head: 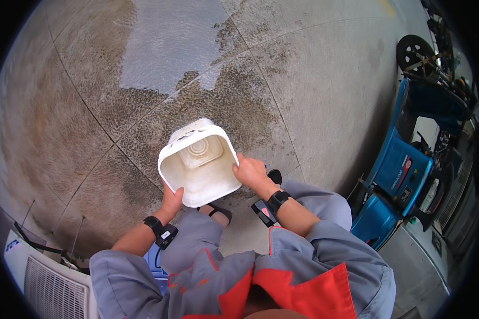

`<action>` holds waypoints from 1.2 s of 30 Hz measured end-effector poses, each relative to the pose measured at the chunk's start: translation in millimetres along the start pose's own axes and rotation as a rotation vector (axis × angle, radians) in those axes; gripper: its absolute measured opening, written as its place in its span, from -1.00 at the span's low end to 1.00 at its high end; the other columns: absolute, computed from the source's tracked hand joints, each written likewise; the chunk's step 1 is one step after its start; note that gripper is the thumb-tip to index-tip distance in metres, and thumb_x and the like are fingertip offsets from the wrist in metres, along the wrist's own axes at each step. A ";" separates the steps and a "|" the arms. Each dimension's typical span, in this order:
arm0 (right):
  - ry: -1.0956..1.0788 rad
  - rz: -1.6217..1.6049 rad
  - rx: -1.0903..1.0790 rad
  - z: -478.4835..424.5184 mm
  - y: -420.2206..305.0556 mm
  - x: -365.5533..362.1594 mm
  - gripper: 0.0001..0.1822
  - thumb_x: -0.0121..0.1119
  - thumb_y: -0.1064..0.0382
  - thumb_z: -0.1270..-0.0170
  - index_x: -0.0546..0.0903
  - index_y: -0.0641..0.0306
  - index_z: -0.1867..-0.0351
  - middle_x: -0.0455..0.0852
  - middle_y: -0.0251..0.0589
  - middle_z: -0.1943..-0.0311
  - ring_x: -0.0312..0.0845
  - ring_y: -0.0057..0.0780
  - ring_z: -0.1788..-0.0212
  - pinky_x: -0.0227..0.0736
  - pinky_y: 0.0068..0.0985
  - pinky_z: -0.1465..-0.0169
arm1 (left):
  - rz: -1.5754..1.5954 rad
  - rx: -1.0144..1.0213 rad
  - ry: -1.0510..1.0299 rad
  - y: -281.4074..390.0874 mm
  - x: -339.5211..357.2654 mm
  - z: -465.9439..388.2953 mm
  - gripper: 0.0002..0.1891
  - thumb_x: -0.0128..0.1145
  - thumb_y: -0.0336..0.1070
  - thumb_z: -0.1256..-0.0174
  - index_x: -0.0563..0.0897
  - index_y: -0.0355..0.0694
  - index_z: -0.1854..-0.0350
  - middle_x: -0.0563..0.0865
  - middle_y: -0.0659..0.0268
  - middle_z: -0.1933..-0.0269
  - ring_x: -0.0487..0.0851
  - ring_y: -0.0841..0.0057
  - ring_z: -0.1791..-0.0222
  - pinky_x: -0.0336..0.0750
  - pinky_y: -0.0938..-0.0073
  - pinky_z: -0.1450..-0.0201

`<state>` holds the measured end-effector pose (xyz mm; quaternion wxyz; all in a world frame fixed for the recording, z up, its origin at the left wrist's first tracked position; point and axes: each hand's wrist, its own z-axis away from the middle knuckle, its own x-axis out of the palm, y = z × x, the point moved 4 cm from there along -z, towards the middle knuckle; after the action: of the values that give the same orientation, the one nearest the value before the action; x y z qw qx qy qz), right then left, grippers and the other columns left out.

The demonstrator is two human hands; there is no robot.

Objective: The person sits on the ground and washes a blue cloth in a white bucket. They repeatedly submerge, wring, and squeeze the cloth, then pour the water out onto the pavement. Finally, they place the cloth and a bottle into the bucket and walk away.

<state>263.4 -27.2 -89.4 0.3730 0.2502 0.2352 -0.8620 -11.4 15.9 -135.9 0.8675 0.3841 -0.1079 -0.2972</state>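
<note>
A white square plastic bucket [207, 179] is tilted, its mouth facing me and its base away. Apart from stains on the inner walls, I see nothing inside it. My left hand [172, 201] grips the rim at the near left corner, thumb over the edge. On the right side, my right hand [251, 170] clasps the rim with its fingers curled round it. Beyond the bucket, a wet patch [175, 44] shines on the concrete floor [327, 79].
A blue three-wheeled vehicle [399, 171] stands along the right. An air conditioner outdoor unit [56, 279] is at lower left. Part of a blue plastic object [156, 267] shows beside my left leg. My sandalled foot [220, 215] is below the bucket.
</note>
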 end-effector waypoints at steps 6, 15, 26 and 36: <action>0.089 -0.048 -0.058 0.2 1.0 -1.6 -0.77 0.01 0.15 -0.08 0.49 0.26 0.34 0.65 0.01 0.55 0.60 -0.01 0.49 0.50 -0.16 0.38 | 0.006 -0.065 0.095 -18.0 -3.2 2.8 -0.30 -0.04 -0.42 0.00 0.06 -0.36 -0.28 0.35 -0.04 -0.16 0.36 0.20 -0.16 0.19 0.32 -0.25; -0.046 -0.059 0.009 -3.0 2.1 -3.8 -0.74 0.00 0.13 -0.11 0.48 0.26 0.27 0.67 0.03 0.42 0.61 -0.03 0.33 0.49 -0.16 0.24 | -0.071 -0.062 0.130 -24.1 -5.7 -3.2 -0.34 -0.03 -0.39 0.02 0.12 -0.38 -0.23 0.39 -0.06 -0.09 0.39 0.16 -0.10 0.23 0.33 -0.21; 0.009 -0.035 0.011 32.5 -0.6 -28.5 -0.65 -0.07 0.06 -0.12 0.59 0.27 0.28 0.67 0.04 0.33 0.60 -0.03 0.23 0.46 -0.18 0.11 | -0.244 -0.285 0.108 61.2 0.9 21.2 -0.51 -0.06 -0.34 -0.01 0.41 -0.46 -0.05 0.60 -0.07 0.05 0.57 0.15 0.03 0.40 0.35 -0.05; -0.090 -0.523 -0.099 254.2 0.6 -127.6 -0.40 0.24 -0.20 0.01 0.45 0.22 0.10 0.63 0.02 0.35 0.58 -0.18 0.23 0.42 -0.37 0.16 | 0.106 -0.128 0.145 140.0 3.2 236.2 -0.57 -0.04 -0.38 -0.05 0.44 -0.46 -0.02 0.63 0.20 0.16 0.59 0.46 0.22 0.47 0.49 0.21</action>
<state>275.0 -111.0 182.1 0.1595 0.1237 0.3169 -0.9267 -46.3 -54.3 127.2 0.9103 0.3422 -0.0458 -0.2283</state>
